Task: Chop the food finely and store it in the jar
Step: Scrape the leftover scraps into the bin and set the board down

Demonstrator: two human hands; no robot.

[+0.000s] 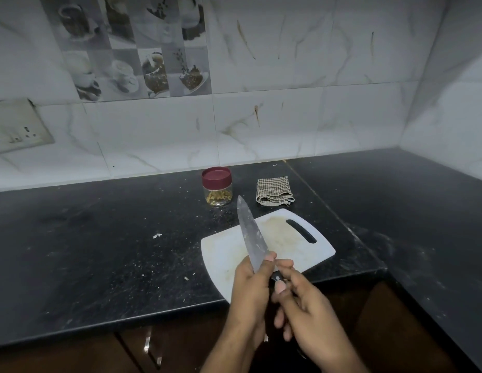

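Both hands meet on the knife [252, 232] just past the counter [99, 251] edge. The right hand [305, 305] has its fingers curled round the black riveted handle, thumb on top. The left hand [249, 289] pinches the base of the blade, fingertips [270, 256] on the flat. The blade is grey, dull and smeared, and points up and away from the fingers toward the jar [217, 186].

Under and beyond the fingers lies the board [309, 254], white plastic with rounded corners and a slot handle, stained yellowish in the middle; its near corner overhangs the counter edge. The jar stands beyond the blade tip, clear, with a maroon ridged lid on and tan chopped bits at the bottom. Right of the jar, apart from it, sits a folded checked cloth [274, 190].

The counter is black speckled stone, dusted with crumbs. Left of the fingers it runs wide and open; to the right it turns a corner along a white marbled tile wall [288, 117].
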